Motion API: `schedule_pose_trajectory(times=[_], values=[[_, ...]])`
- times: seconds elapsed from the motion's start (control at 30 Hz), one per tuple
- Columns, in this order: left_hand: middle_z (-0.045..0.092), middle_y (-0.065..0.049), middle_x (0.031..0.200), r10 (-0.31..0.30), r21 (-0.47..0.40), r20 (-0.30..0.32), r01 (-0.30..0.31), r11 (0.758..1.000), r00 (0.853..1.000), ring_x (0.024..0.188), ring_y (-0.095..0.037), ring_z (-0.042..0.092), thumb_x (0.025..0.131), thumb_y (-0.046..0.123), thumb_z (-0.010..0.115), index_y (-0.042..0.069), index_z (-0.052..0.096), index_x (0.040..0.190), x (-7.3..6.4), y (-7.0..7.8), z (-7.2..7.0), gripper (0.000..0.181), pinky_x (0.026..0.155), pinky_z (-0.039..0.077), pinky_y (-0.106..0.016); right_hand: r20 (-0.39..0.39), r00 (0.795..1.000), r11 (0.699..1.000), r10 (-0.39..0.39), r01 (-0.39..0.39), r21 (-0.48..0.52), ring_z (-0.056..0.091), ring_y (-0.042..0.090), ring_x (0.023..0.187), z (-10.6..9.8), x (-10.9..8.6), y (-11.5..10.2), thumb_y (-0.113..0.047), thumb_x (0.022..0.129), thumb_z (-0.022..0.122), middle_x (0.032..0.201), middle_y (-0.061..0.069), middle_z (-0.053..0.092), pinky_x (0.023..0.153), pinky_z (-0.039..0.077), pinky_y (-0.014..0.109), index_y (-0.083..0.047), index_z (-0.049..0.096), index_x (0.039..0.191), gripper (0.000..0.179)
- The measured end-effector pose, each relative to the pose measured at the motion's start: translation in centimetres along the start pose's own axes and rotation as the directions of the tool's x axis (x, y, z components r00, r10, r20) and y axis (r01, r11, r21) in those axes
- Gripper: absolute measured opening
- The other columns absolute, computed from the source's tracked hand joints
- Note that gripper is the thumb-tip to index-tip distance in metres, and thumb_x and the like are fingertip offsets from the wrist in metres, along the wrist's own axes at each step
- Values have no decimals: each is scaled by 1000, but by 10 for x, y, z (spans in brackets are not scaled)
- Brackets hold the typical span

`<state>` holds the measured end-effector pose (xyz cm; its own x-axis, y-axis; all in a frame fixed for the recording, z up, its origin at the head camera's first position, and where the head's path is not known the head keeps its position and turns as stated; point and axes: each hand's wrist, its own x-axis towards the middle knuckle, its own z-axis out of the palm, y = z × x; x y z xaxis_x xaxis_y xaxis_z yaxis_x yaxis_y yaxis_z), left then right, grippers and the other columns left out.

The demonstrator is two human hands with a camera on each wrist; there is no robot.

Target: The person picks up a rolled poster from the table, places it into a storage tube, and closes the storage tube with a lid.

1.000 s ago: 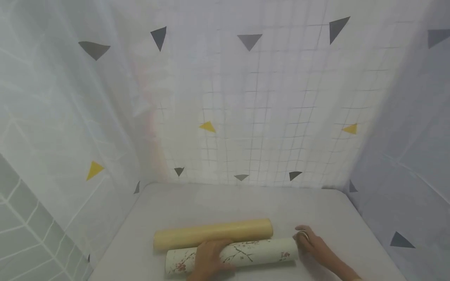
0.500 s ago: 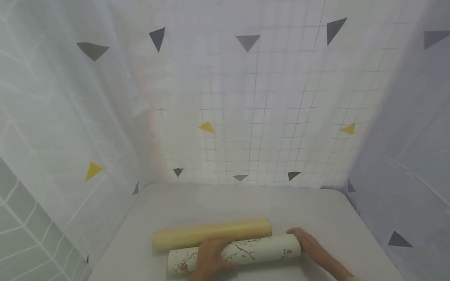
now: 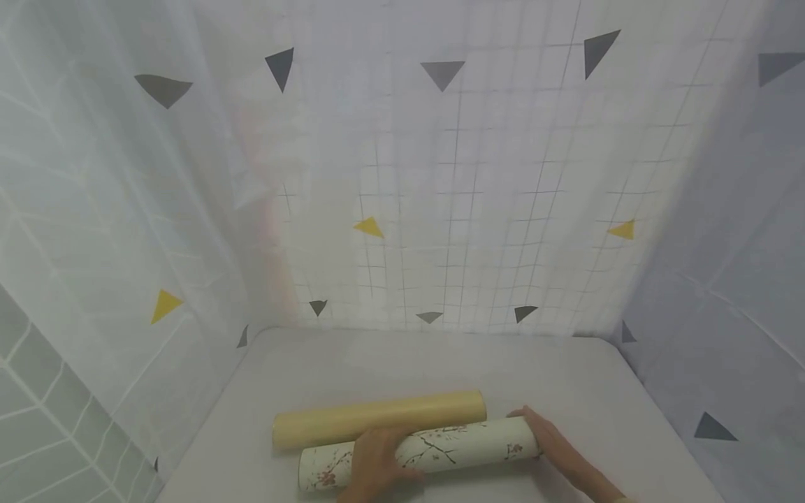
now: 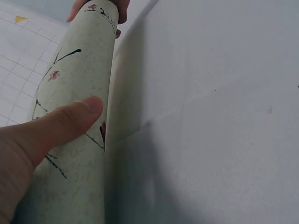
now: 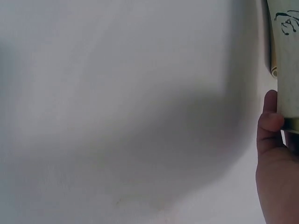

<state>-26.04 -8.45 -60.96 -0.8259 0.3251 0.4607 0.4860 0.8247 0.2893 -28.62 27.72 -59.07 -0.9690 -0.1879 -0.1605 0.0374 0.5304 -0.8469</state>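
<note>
A pale wallpaper roll [image 3: 468,447] with a blossom-branch print lies slantwise near the front of the table in the head view. My left hand [image 3: 376,457] grips it left of its middle; in the left wrist view the thumb [image 4: 74,115] lies across the printed surface, and the other fingers are hidden behind the roll. At the roll's right end, my right hand [image 3: 556,447] holds the rim. Thumb and a finger of that right hand [image 5: 275,172] show at the end edge in the right wrist view. Just behind it lies a yellow roll [image 3: 434,407], parallel and close.
The white tabletop [image 3: 402,363] has rounded back corners. Translucent sheeting [image 3: 503,209] with grey and yellow triangles hangs around its back and sides. Green panels with white lines [image 3: 31,391] show at the lower left.
My right hand has moved in from beside the roll's right end to take hold of it. That end has tilted slightly away and shifted a little right. The left hand keeps its grip.
</note>
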Motion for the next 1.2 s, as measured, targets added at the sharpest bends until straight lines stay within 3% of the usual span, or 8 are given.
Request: schedule_pose_trajectory(times=[0.1, 0.17, 0.33, 0.47, 0.63, 0.83, 1.2], values=[[80, 15, 106, -14, 0, -2, 14, 1000, 1000, 87, -5, 72, 52, 66, 90, 32, 74, 117, -1, 0, 1, 75, 83, 57, -31, -4, 1000, 1000, 12, -12, 12, 57, 17, 122, 4, 1, -2, -44, 112, 29, 133, 10, 63, 108, 49, 48, -4, 56, 136, 54], [80, 16, 106, -32, -5, 5, 32, 999, 999, 88, -5, 71, 52, 66, 90, 32, 74, 117, -1, 0, 1, 75, 83, 56, -31, -10, 999, 998, 45, -45, 42, 57, 20, 123, 7, 4, -4, -45, 110, 34, 137, 12, 60, 106, 51, 45, -5, 54, 138, 53], [79, 17, 104, -61, -17, 16, 61, 998, 998, 87, -3, 69, 52, 66, 90, 34, 73, 116, 0, 0, 1, 73, 81, 55, -28, -39, 989, 974, 142, -133, 182, 59, 20, 109, 12, 9, -9, -56, 103, 49, 142, 14, 57, 84, 54, 34, -12, 50, 145, 61], [79, 17, 103, -69, -18, 8, 69, 997, 998, 86, -3, 69, 51, 65, 91, 34, 73, 115, 0, 0, 1, 73, 79, 56, -28, -42, 991, 961, 128, -113, 253, 61, 21, 103, 12, 9, -13, -52, 103, 50, 136, 15, 61, 79, 52, 33, -14, 48, 146, 57], [79, 16, 104, -55, -1, -33, 55, 998, 998, 87, -6, 70, 51, 65, 90, 32, 74, 115, -1, 0, -1, 74, 80, 56, -29, -117, 985, 973, 131, -105, 204, 59, 18, 110, 15, 9, -22, -52, 103, 52, 141, 12, 60, 83, 49, 28, -13, 56, 138, 53], [79, 15, 106, -74, 4, -37, 74, 997, 997, 88, -6, 70, 52, 69, 88, 32, 72, 116, 0, 1, -2, 75, 80, 55, -29, -212, 958, 973, 193, -160, 164, 58, 18, 99, 22, 16, -35, -55, 97, 59, 137, 14, 62, 73, 49, 28, -15, 61, 131, 53], [79, 15, 106, -98, -11, -28, 97, 995, 995, 90, -7, 70, 50, 65, 91, 33, 73, 115, 1, 1, -1, 75, 81, 57, -31, -214, 957, 970, 195, -156, 186, 57, 19, 92, 27, 19, -35, -45, 101, 55, 126, 14, 65, 70, 49, 30, -15, 60, 135, 46]])
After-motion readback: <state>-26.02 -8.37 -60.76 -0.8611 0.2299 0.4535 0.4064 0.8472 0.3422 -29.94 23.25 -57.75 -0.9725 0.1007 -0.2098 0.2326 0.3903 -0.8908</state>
